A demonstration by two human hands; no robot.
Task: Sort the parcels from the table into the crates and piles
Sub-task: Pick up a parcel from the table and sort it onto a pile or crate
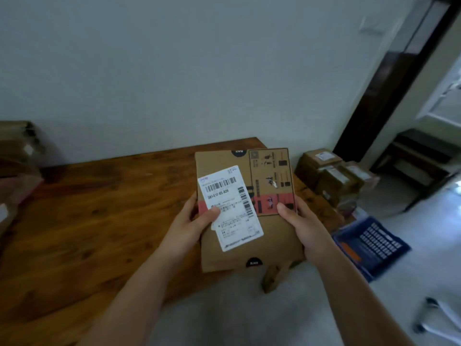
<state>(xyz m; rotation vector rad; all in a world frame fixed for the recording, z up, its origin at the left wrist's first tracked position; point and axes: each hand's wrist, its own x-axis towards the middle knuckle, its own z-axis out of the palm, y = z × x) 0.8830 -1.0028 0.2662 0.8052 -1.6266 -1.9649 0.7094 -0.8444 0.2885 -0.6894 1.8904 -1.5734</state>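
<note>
I hold a flat brown cardboard parcel (pixel 272 236) in both hands above the right end of the wooden table (pixel 99 216). A white shipping label with barcodes lies on its face, beside a red band and printed pictograms. My left hand (pixel 192 221) grips the parcel's left edge, thumb pressed on the label. My right hand (pixel 301 223) grips the right edge, thumb on the red band. A blue plastic crate (pixel 371 245) stands on the floor to the right. A pile of brown boxes (pixel 331 178) sits on the floor by the wall.
More brown parcels (pixel 17 166) are stacked at the table's left end. A dark wooden door frame (pixel 389 78) and a low dark bench (pixel 419 161) stand at the right. Chair legs with castors (pixel 434 313) show at the lower right. The floor is pale tile.
</note>
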